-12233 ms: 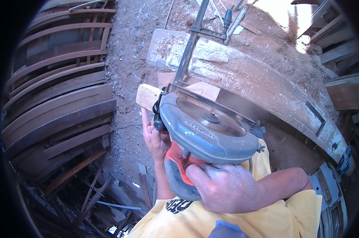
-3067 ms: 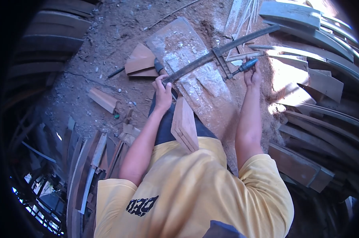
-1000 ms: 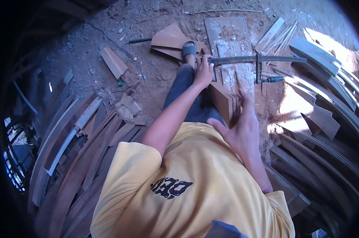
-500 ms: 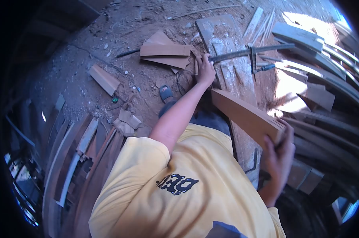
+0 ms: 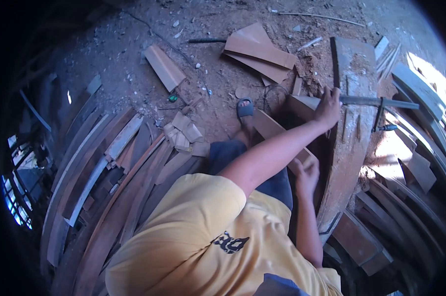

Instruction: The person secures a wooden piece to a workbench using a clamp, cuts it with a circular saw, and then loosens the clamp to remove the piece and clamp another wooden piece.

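Note:
My left hand (image 5: 327, 109) is closed round the left end of a metal bar clamp (image 5: 400, 103), whose bar lies across a dusty thick plank (image 5: 350, 140). The clamp's blue handle (image 5: 386, 128) points right, beyond the plank. Lower down, my right hand (image 5: 306, 175) grips the near end of a flat wooden board (image 5: 268, 125). That board slants up and left, passing beneath my left forearm, which hides its middle. Its far end is beside a sandalled foot (image 5: 245, 107).
Cut wooden pieces (image 5: 260, 47) lie at the top centre, and a single block (image 5: 164, 68) lies left of them. Small offcuts (image 5: 182, 132) sit beside long curved boards (image 5: 94, 197). More curved boards (image 5: 400, 207) are stacked at the right.
The board in my right hand has moved left, from beside the plank to under my left forearm. The view has shifted, and my left hand is still on the clamp.

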The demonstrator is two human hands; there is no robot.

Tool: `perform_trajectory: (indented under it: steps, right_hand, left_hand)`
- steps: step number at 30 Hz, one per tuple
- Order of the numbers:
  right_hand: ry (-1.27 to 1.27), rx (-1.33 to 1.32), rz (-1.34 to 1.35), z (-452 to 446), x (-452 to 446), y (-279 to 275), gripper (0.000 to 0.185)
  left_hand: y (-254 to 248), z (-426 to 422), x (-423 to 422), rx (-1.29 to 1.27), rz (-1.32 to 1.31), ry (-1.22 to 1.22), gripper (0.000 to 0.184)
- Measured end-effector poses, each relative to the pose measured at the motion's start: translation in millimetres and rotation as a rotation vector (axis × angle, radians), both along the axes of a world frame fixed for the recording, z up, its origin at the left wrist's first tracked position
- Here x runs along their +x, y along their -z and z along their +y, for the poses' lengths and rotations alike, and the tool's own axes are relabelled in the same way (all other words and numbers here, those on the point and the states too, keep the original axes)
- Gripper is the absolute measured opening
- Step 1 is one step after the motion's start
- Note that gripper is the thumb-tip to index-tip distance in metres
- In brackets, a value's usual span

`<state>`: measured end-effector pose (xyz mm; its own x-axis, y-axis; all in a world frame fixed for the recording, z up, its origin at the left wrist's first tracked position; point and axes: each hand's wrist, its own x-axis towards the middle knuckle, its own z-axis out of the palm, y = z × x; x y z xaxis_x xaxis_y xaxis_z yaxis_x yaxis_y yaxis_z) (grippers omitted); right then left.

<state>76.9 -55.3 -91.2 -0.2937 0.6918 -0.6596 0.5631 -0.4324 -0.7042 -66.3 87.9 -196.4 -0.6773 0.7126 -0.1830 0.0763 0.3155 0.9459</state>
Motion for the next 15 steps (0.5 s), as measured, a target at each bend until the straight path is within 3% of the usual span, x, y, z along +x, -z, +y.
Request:
perform_trajectory:
  steps: [1,2,3,4,5,6,7,8,11,13,14,15]
  right_hand:
    - [0.003,-0.04,-0.003,-11,-20,37,0.037]
    - [-0.115,0.143,0.026,-22,-46,66,0.043]
    - [0.259,-0.648,0.511,-55,-23,160,0.052]
    - [-0.022,-0.093,0.023,-59,-94,143,0.051]
    - [0.116,-0.194,0.344,-81,-123,176,0.05]
    - [0.203,-0.292,0.472,-104,-150,203,0.058]
    - [-0.043,-0.214,0.441,-98,-183,187,0.074]
    - [-0.034,-0.237,0.437,-106,-193,203,0.074]
    - [-0.347,-0.432,0.233,-118,-205,263,0.083]
    - [-0.605,-0.133,0.068,-94,-183,340,0.093]
    - [-0.626,-0.229,-0.055,-54,-190,339,0.095]
    - [-0.6,-0.153,-0.052,-33,-176,410,0.096]
  left_hand:
    - [-7,-3,-5,0.007,-0.044,0.048,0.034]
    - [5,-1,0,0.052,0.05,0.026,0.035]
    - [-2,-2,-3,-0.003,-0.01,0.05,0.036]
    - [1,-2,-3,0.0,-0.024,0.053,0.038]
    - [-11,-6,-15,-0.024,-0.08,0.205,0.044]
    - [-3,-6,-9,0.034,-0.031,0.163,0.045]
    - [3,-5,0,0.112,0.05,0.014,0.036]
    - [2,-7,-3,0.109,0.029,0.066,0.035]
    - [7,-10,-3,0.194,0.016,0.149,0.039]
    - [-17,-12,-15,0.068,0.214,0.232,0.042]
    - [-26,-18,-30,-0.096,1.058,0.425,0.025]
    - [-28,-19,-37,-0.1,1.043,0.395,0.023]
